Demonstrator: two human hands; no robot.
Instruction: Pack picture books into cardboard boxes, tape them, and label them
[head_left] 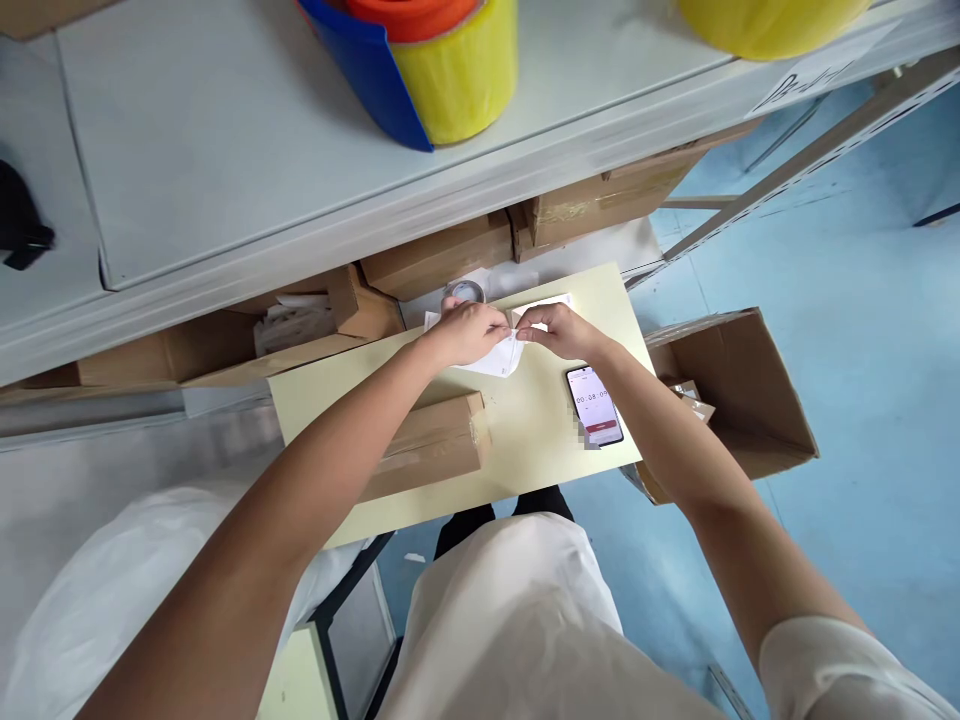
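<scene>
Over the pale yellow table (525,455), my left hand (471,332) is closed in a pinch on a white paper sheet (496,360). My right hand (561,331) pinches the same sheet at its right corner, its fingertips almost meeting those of the left. The exact grip is too small to make out. Just behind my left hand sits a roll of tape (466,291). More white paper (551,301) lies behind my right hand. Below that hand rests a phone (595,405) with a running-time display. A closed cardboard box (431,447) lies beneath my left forearm.
An open cardboard box (750,400) stands right of the table. A grey shelf (225,130) crosses above, carrying yellow tape rolls (472,80) and a blue piece (367,70). Open cartons (217,345) line the lower level. A white plastic bag (127,580) bulges at left.
</scene>
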